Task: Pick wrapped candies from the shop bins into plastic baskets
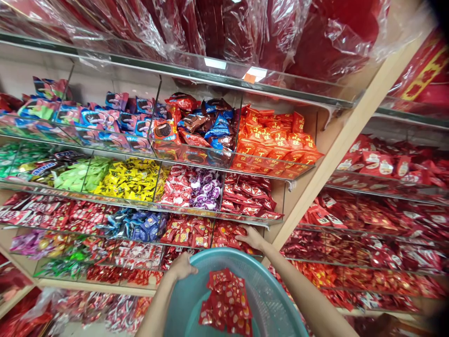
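A round teal plastic basket with perforated sides sits at the bottom centre of the frame, a loose pile of small red printed packets inside it. The left hand grips its rim at the upper left side; any support beneath is out of view. Should that one-sided hold carry the weight, the basket could tip and its packets slide toward the low side.

Just beyond the rim, right of centre, the right hand reaches in at a bin of small red packets, fingers bent at the wrappers; whether they have closed on any cannot be told. The opening under the clear shelf lip looks tight, so knuckles could knock it, and a loose pinch could drop slick packets between shelf and basket. Just left, behind a thin divider, red packets with orange rounds look similar enough to be mixed in by mistake.

Higher, right of centre, glossy orange-red packets lean near their shelf's edge, where a jolt could spill some. Plastic-wrapped red goods line the top of the frame.
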`<state>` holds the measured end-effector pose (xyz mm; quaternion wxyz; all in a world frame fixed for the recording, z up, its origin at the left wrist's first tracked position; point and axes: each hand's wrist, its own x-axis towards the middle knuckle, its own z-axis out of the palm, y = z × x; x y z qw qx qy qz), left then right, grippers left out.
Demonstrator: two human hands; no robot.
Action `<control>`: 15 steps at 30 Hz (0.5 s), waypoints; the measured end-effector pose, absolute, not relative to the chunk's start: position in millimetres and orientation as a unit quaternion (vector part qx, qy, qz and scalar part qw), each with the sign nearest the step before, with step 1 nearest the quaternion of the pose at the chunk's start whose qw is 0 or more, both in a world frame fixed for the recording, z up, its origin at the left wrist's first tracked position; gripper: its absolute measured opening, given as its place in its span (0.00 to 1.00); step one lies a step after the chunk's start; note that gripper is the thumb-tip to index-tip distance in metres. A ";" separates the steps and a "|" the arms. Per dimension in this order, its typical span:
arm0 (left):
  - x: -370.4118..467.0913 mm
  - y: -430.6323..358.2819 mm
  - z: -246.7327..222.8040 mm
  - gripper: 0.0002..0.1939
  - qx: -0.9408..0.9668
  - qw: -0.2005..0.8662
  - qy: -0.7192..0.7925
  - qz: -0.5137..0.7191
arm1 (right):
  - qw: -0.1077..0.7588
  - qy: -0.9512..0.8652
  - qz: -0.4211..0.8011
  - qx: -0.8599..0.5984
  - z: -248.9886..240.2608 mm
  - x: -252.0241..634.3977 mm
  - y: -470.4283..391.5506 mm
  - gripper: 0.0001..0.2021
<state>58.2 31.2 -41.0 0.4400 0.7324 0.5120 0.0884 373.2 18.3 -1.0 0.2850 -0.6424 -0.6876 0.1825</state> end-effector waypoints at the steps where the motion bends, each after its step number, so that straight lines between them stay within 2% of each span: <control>1: 57.9 31.7 -42.0 0.12 0.733 0.439 0.512 0.088 | 0.302 -0.691 0.181 -0.632 2.2 372.0 16.8 0.25; 5: 56.8 33.5 -44.9 0.13 0.737 0.438 0.507 0.086 | 0.374 -0.695 0.184 -0.586 21.9 358.3 3.2 0.22; 7: 56.5 33.9 -45.2 0.14 0.738 0.440 0.506 0.085 | 0.380 -0.688 0.190 -0.588 31.6 345.9 -9.6 0.22; 11: 56.5 33.9 -44.0 0.13 0.738 0.439 0.505 0.084 | 0.345 -0.710 0.196 -0.582 36.0 317.6 -43.1 0.26; 15: 56.9 34.1 -43.0 0.13 0.738 0.438 0.507 0.079 | 0.259 -0.765 0.191 -0.558 13.5 300.8 -70.3 0.27</control>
